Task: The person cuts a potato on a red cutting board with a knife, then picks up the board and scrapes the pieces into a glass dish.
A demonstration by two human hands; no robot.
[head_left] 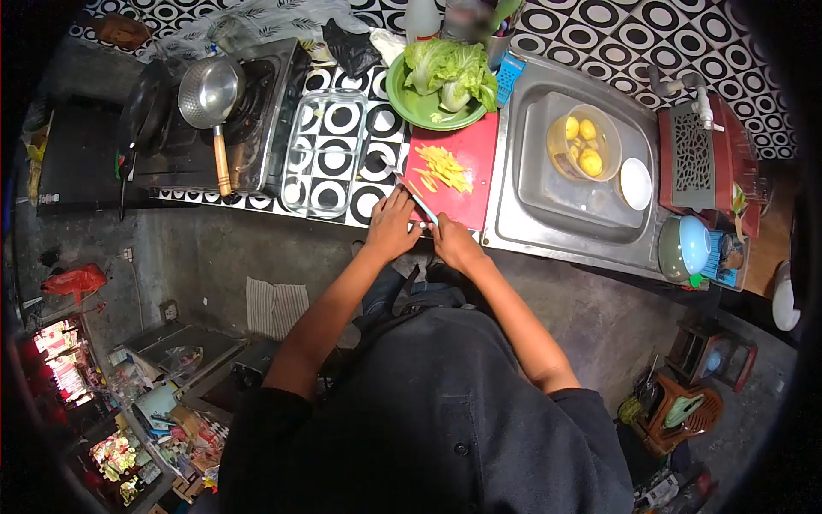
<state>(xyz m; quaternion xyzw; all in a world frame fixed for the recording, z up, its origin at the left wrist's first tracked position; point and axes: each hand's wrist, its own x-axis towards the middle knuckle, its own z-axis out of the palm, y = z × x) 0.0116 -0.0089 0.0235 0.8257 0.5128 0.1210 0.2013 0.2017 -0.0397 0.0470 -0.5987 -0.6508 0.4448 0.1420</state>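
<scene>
Right fingers (458, 243) gripping knife (423, 207), left fingers (393, 225) curled at red board's (469, 204) front edge

Yellow strips (442, 169) — thin-cut, loosely piled — on a red cutting board (473, 154).

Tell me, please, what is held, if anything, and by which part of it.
The right hand holds a knife by its light blue handle. Whether the left hand also holds something cannot be told.
</scene>
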